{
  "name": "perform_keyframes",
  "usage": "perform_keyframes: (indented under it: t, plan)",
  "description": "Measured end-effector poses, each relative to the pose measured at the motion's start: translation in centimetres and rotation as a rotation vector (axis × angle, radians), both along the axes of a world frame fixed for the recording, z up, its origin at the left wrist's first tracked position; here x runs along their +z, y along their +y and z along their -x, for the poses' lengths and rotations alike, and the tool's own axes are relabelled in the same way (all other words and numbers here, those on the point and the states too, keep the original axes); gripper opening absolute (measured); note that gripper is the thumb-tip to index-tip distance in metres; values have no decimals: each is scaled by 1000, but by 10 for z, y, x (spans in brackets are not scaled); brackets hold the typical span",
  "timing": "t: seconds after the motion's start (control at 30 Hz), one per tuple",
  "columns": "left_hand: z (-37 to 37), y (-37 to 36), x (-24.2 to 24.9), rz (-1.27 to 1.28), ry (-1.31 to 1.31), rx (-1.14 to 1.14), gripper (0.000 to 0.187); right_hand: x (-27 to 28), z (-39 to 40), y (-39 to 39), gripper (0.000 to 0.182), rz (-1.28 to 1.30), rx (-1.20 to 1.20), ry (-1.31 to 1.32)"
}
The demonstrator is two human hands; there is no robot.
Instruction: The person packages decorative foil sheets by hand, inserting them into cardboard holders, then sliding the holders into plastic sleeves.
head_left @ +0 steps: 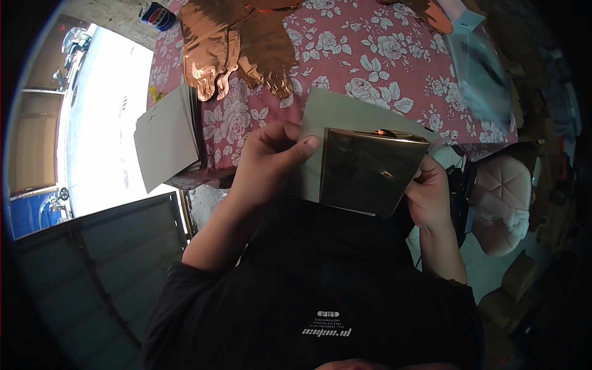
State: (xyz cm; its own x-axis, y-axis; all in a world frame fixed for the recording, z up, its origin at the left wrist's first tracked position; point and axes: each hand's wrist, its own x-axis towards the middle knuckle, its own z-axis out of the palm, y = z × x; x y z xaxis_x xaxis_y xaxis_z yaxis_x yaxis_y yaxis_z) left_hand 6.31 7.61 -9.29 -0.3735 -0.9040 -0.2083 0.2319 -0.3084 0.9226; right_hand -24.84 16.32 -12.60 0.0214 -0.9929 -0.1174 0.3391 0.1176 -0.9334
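Observation:
A grey-green card sheet (322, 110) is held up in front of my body. Against its near face lies a flat, shiny gold foil square (370, 172), smaller than the card, with a raised fold along its top edge. My left hand (277, 154) is closed on the card's left edge, thumb on the near face and fingers curled behind. At the right side, my right hand (428, 191) is closed, pinching the edge where foil and card meet; some of its fingers are hidden behind them.
Copper foil pieces resembling flat balloons (213, 49) lie on the pink floral tablecloth (376, 65). A stack of grey cards (166, 139) overhangs the left table edge, below a Pepsi can (157, 16). Clear plastic (478, 74) sits at right, above a pale padded stool (502, 200).

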Motion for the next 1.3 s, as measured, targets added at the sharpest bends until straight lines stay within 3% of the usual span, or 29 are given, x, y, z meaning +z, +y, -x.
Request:
perform_keyframes:
  t: [0.13,0.2,0.23,0.3,0.37,0.43,0.5,0.57,0.7,0.83,0.9,0.97,1.07,1.17,1.27,1.3]
  plan:
    - [8,1,-2,-63,119,16,8,-1,-3,1,9,11,-35,-56]
    - [10,0,-5,-150,235,10,11,-1,-2,0,19,-81,-55,-143]
    - [13,1,-2,-152,237,2,11,4,-3,-1,19,-82,-64,-140]
    - [20,8,8,-212,156,87,15,19,-9,-1,32,-131,-121,-378]
    - [16,10,-1,-216,226,100,16,7,-10,3,41,-102,-143,-399]
    - [9,9,-11,-218,293,116,17,-3,-17,5,35,144,-201,-151]
    - [4,8,-17,-221,390,145,18,-8,-15,12,40,164,-203,-77]
    - [3,9,-14,-204,424,129,18,-17,-5,17,37,329,-184,616]
    - [13,13,-6,-203,373,208,19,1,-14,24,14,354,-369,703]
    - [15,13,-6,-226,378,218,19,14,-7,28,16,386,-348,717]
    - [13,13,-6,-246,374,242,19,28,0,30,19,249,-104,627]
    - [13,14,-7,-225,383,232,19,32,-9,23,18,258,-143,630]
    - [18,16,-3,-202,378,242,18,39,-10,23,21,66,-13,646]
    - [24,23,-4,-167,325,285,17,33,-6,24,20,-130,93,499]
    - [27,28,-3,-119,261,303,15,40,-8,20,20,-195,118,588]
    - [27,29,-2,-100,235,296,14,46,-9,17,19,-177,179,751]
